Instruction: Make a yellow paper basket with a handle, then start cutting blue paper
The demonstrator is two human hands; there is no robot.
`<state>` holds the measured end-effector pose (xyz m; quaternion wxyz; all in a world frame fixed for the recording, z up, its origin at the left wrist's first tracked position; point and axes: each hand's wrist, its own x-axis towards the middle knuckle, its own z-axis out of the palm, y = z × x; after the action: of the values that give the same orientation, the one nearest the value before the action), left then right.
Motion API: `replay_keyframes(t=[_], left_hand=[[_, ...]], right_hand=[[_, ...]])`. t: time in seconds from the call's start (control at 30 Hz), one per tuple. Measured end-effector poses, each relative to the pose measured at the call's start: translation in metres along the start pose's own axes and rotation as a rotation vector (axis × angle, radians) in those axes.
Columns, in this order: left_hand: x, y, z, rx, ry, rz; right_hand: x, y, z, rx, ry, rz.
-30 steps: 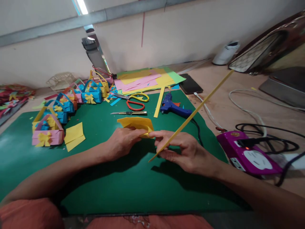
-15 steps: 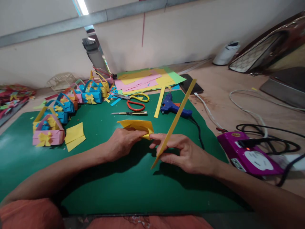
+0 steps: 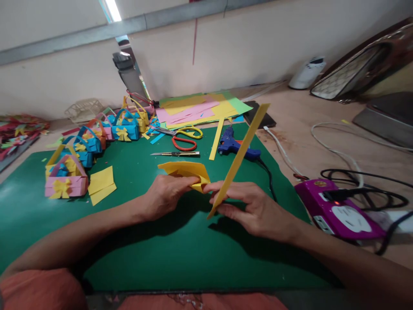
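Over the middle of the green mat (image 3: 180,254), my left hand (image 3: 166,193) is closed on a folded yellow paper box (image 3: 185,168), its thumb and fingers pinching the near side. A long yellow paper strip (image 3: 243,148) slants up to the right from the fingers of my right hand (image 3: 250,204), which pinch it close to its lower end. The right index fingertip touches the right end of the box. Beyond the hands lie a utility knife (image 3: 176,153), scissors (image 3: 185,144), a blue glue gun (image 3: 234,145) and a second yellow strip (image 3: 216,139).
Several small paper baskets (image 3: 66,185) stand in rows at the left, near yellow paper squares (image 3: 102,185). Coloured paper sheets (image 3: 200,107) are stacked at the back beside a black phone (image 3: 260,115). A purple power strip (image 3: 338,211) with cables sits at the right.
The strip in my right hand has turned slightly, showing a broader face, and its lower end has risen a little. Both hands keep their holds, nearly in place.
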<state>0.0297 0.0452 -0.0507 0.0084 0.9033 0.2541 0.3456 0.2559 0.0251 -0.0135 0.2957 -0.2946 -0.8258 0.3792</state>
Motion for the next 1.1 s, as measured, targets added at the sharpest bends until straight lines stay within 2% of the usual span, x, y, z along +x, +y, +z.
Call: replay_keyframes(t=[0.27, 0.47, 0.6, 0.77, 1.1], left_hand=[[0.001, 0.001, 0.0, -0.087, 0.04, 0.012], [0.004, 0.004, 0.0, -0.138, 0.09, 0.0], [0.007, 0.01, -0.002, -0.177, 0.08, -0.067], [0.009, 0.018, -0.002, -0.222, 0.115, -0.162], [0.012, 0.028, -0.001, -0.305, 0.084, -0.26]], right_hand=[[-0.002, -0.008, -0.001, 0.115, 0.174, 0.111], [-0.005, -0.017, -0.004, 0.087, 0.465, 0.127], [-0.006, -0.017, -0.002, 0.07, 0.626, 0.107], [-0.007, -0.018, -0.001, 0.017, 0.666, 0.1], [-0.006, -0.02, 0.001, -0.013, 0.718, 0.126]])
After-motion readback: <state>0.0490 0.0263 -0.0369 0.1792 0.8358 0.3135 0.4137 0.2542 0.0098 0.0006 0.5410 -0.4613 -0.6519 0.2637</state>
